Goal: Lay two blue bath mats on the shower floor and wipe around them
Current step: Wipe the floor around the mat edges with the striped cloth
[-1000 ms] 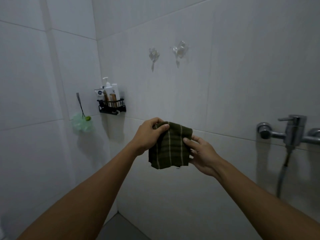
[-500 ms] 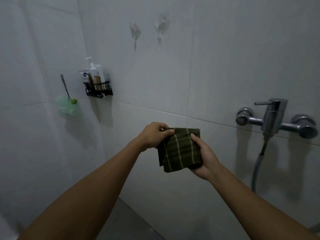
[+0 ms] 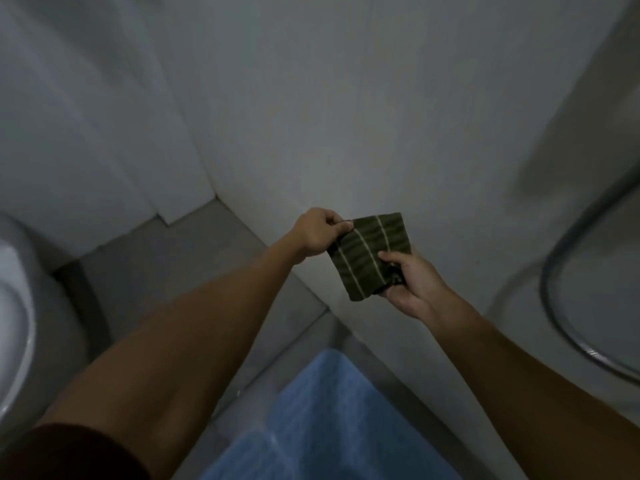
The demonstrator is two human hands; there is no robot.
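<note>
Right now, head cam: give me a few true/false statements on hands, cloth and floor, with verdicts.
1. Both hands hold the green striped cloth. True: left hand pinches its upper left edge, right hand grips its lower right.
2. The cloth is pressed flat on the floor. False: it is held up in the air near the wall.
3. A blue bath mat lies on the floor below the arms. True.
4. The cloth is plain white. False: dark green with pale stripes.
5. The right hand is empty. False: it grips the cloth.

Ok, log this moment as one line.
left hand: pinching green cloth | right hand: gripping cloth | blue mat: on floor | wiping: not started
</note>
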